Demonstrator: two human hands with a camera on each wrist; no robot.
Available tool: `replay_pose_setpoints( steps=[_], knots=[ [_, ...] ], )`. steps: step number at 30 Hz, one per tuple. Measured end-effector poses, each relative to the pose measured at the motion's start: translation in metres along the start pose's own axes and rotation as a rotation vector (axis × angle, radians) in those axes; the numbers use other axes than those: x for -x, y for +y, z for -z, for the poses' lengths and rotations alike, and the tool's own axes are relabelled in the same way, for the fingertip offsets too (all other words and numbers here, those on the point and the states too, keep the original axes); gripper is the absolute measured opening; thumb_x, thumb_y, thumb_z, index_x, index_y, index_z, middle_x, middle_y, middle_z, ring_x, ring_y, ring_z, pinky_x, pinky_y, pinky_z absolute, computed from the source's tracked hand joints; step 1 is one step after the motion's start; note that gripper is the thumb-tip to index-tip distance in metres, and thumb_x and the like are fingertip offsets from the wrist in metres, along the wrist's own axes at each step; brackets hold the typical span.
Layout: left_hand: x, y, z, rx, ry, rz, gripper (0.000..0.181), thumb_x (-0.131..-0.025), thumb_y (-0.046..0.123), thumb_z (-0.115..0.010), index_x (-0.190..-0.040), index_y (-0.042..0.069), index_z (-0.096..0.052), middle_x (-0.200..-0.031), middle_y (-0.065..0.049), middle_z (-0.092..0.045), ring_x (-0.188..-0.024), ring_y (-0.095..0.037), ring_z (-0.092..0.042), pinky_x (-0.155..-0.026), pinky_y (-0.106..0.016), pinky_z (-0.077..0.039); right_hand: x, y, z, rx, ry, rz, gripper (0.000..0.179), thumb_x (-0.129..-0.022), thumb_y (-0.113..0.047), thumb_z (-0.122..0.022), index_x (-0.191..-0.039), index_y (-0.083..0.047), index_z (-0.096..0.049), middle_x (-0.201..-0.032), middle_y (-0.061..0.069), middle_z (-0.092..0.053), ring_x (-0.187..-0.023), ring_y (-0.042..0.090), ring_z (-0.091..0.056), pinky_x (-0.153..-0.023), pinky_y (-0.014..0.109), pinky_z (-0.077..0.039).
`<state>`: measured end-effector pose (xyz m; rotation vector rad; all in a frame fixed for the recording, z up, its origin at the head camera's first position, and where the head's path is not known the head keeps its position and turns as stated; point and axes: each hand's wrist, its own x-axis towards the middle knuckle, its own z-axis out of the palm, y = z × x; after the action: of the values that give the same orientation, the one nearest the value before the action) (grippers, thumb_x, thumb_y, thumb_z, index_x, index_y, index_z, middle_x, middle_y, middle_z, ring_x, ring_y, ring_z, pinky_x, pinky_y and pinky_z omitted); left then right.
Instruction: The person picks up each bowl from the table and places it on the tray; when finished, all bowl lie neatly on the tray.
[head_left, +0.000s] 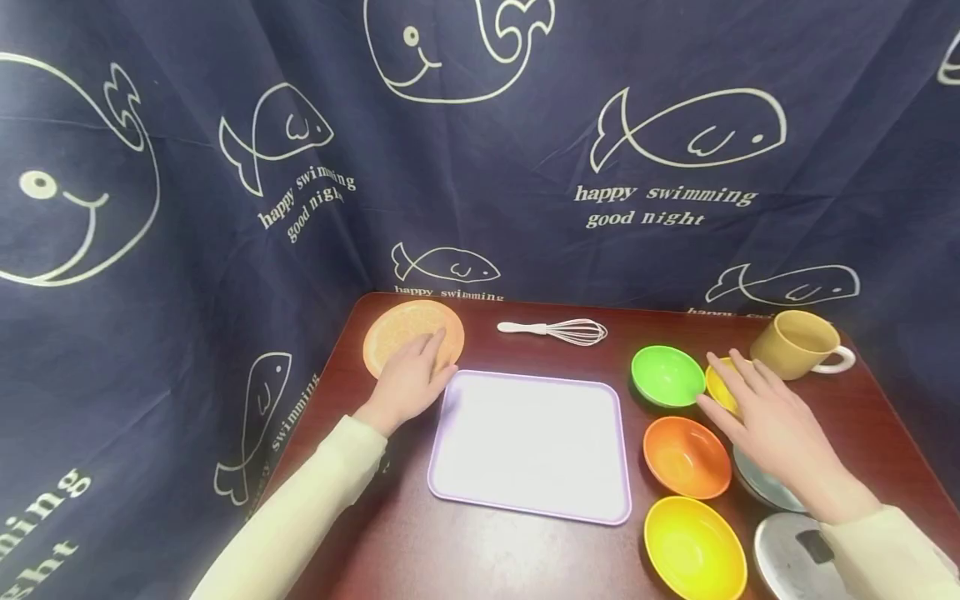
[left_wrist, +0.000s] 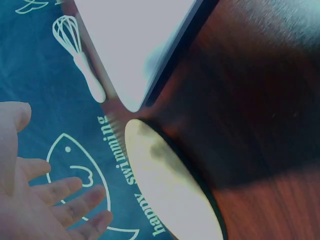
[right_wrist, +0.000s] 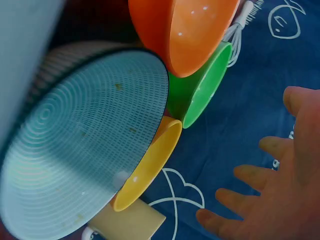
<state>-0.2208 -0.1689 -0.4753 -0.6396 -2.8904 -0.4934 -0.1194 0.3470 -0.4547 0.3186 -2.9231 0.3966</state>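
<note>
Orange mat [head_left: 384,337] under left grip [head_left: 408,379] — fingers extended, nothing held. Small yellow bowl [head_left: 718,388] under right grip [head_left: 780,421] — fingers spread, empty. White tray [head_left: 532,450] between, presumably for easy reach.

A dark blue curtain [head_left: 480,167], printed with pale whales, fish and "happy swimming good night", hung behind the far edge of the red-brown table [head_left: 420,558] and along its left edge. A white whisk [head_left: 553,332] lay near the far edge, its handle toward the left. A purple-rimmed tray [head_left: 531,446] lay flat mid-table. By the far right corner stood a tan mug [head_left: 791,346], its white handle toward the right edge. An orange bowl [head_left: 687,458] sat upright right of the tray, a large yellow bowl [head_left: 696,546] just beside it, nearer the near edge.
</note>
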Motion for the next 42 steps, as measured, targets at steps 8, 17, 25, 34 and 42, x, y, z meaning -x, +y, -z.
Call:
replay_pose_setpoints(
  steps=[8, 17, 25, 34, 42],
  knots=[
    [0.016, 0.002, -0.013, 0.023, -0.043, 0.071, 0.066, -0.103, 0.037, -0.063, -0.155, 0.001, -0.044, -0.134, -0.023, -0.062, -0.121, -0.040, -0.062, -0.101, -0.054, -0.048, 0.034, 0.005, 0.000, -0.034, 0.010, -0.048, 0.075, -0.102, -0.044, -0.065, -0.158, -0.002, -0.039, -0.154, 0.037, -0.037, -0.141, 0.057, -0.033, -0.117, 0.068, -0.016],
    [0.038, 0.004, -0.038, 0.081, -0.127, 0.170, 0.067, -0.104, 0.040, -0.060, -0.154, -0.003, -0.045, -0.146, -0.024, -0.056, -0.131, -0.040, -0.057, -0.106, -0.053, -0.046, 0.096, 0.012, -0.008, -0.171, 0.040, -0.171, 0.081, -0.102, -0.035, -0.068, -0.162, 0.001, -0.029, -0.153, 0.040, -0.033, -0.140, 0.061, -0.027, -0.121, 0.064, -0.002],
    [0.052, 0.008, -0.052, 0.135, -0.129, 0.254, 0.066, -0.102, 0.035, -0.064, -0.151, -0.007, -0.047, -0.144, -0.025, -0.057, -0.130, -0.042, -0.057, -0.107, -0.054, -0.045, 0.135, 0.017, -0.023, -0.133, -0.102, -0.403, 0.104, -0.097, -0.055, -0.067, -0.160, 0.009, -0.014, -0.147, 0.045, -0.028, -0.129, 0.064, -0.028, -0.106, 0.080, -0.018],
    [0.058, 0.014, -0.058, 0.160, -0.125, 0.265, 0.060, -0.102, 0.032, -0.064, -0.145, -0.008, -0.053, -0.131, -0.027, -0.065, -0.118, -0.043, -0.065, -0.099, -0.055, -0.051, 0.177, 0.011, -0.060, -0.096, 0.128, -0.521, 0.128, -0.074, -0.050, -0.092, -0.165, 0.000, -0.016, -0.149, 0.042, -0.035, -0.128, 0.062, -0.036, -0.113, 0.074, -0.019],
    [0.066, 0.013, -0.061, 0.158, -0.108, 0.280, 0.053, -0.100, 0.027, -0.065, -0.141, -0.006, -0.057, -0.125, -0.025, -0.069, -0.111, -0.042, -0.068, -0.095, -0.054, -0.053, 0.199, 0.004, -0.070, -0.058, 0.065, -0.682, 0.151, -0.059, -0.070, -0.092, -0.166, -0.002, -0.009, -0.159, 0.038, -0.023, -0.137, 0.059, -0.027, -0.114, 0.073, -0.016]
  ],
)
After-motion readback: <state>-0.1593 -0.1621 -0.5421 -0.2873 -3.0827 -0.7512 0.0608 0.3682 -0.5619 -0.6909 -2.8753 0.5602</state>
